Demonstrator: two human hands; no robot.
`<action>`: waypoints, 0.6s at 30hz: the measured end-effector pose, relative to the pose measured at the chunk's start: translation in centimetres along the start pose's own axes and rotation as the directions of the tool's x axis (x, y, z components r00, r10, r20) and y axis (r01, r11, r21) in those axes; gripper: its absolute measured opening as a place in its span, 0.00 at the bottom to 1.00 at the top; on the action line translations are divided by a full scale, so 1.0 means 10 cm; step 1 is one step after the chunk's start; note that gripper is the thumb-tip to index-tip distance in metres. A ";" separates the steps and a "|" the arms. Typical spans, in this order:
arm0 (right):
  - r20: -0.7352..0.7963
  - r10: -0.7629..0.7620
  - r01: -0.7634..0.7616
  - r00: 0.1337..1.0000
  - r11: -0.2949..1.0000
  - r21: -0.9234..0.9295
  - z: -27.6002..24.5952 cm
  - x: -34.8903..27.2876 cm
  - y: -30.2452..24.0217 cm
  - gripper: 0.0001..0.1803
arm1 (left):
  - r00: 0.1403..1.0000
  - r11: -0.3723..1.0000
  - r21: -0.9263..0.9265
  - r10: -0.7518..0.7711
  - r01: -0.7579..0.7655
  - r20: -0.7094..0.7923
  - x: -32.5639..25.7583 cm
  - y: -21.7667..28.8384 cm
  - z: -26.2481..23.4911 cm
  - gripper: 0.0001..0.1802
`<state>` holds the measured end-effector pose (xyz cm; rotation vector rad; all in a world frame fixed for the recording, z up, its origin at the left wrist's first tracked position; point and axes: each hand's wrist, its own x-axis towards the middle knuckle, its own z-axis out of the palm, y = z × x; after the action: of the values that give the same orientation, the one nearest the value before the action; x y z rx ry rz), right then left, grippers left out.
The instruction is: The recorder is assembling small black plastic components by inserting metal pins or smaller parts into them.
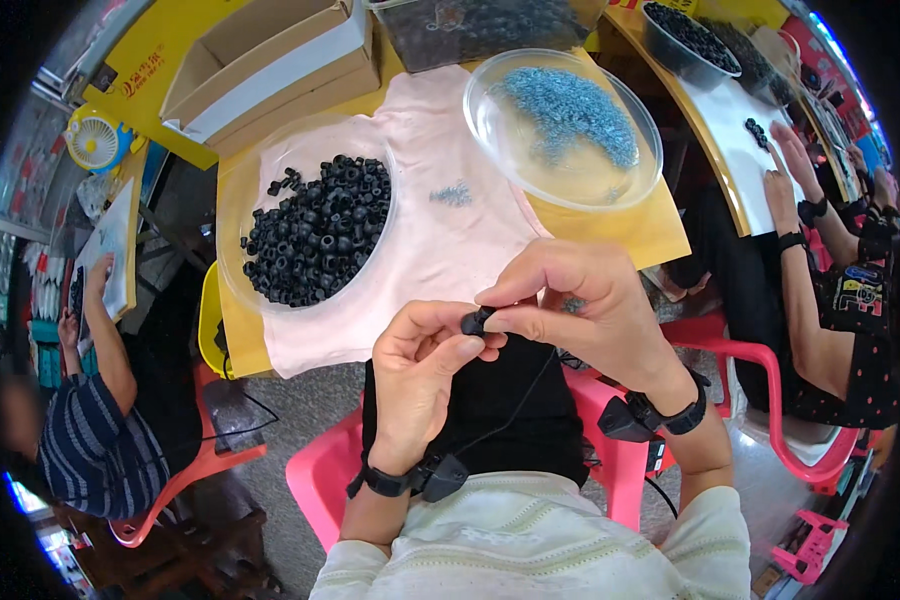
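Between both hands, just off the table's near edge, is a small black ring-shaped part (477,320). My left hand (420,370) pinches it with thumb and fingers. From the right, the thumb and index finger of my right hand (575,305) close on its upper side; whether they hold a second tiny piece I cannot make out. A clear round tray (232,262) of many loose black parts (320,230) lies left of my hands. A clear round lid-like tray (540,188) with small bluish, shiny pieces (570,110) lies beyond my right hand.
A pink cloth (420,130) covers the table (660,235), with a little pile of bluish pieces (452,194) on it. An open cardboard box (280,70) and a plastic bin (480,30) stand at the back. Co-workers sit left and right on pink chairs (770,370).
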<state>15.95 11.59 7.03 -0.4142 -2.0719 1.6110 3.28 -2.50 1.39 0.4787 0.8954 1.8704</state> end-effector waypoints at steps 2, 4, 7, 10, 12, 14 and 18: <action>-0.011 0.002 -0.003 1.000 1.000 -0.028 0.01 -0.01 -0.02 0.06 | 0.999 0.999 0.028 0.032 -0.032 -0.011 -0.01 -0.02 0.02 0.11; -0.019 -0.092 0.089 0.996 0.988 -0.125 0.00 -0.02 0.01 0.06 | 0.999 0.999 0.014 0.039 -0.039 -0.002 -0.01 -0.04 0.02 0.10; -0.060 -0.139 0.128 0.988 0.979 -0.157 0.03 -0.03 0.05 0.07 | 1.000 0.994 -0.107 -0.017 0.020 0.023 0.02 -0.09 0.01 0.09; -0.094 -0.167 0.149 0.981 0.972 -0.181 0.06 -0.07 0.13 0.08 | 0.986 0.950 -0.265 -0.154 0.166 0.065 0.02 -0.13 0.00 0.07; -0.099 -0.189 0.164 0.977 0.961 -0.222 0.05 -0.09 0.16 0.09 | 0.975 0.915 -0.336 -0.207 0.223 0.083 0.05 -0.15 0.00 0.06; -0.099 -0.206 0.174 0.974 0.948 -0.267 0.04 -0.09 0.16 0.10 | 0.962 0.880 -0.389 -0.258 0.274 0.094 0.06 -0.16 0.00 0.06; -0.067 -0.291 0.250 0.954 0.902 -0.351 0.02 -0.08 0.18 0.16 | 0.929 0.827 -0.427 -0.353 0.366 0.113 0.10 -0.14 0.00 0.06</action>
<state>16.40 11.52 5.12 -0.3084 -2.2053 1.0462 3.67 -1.20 0.29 0.0456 0.4707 1.6379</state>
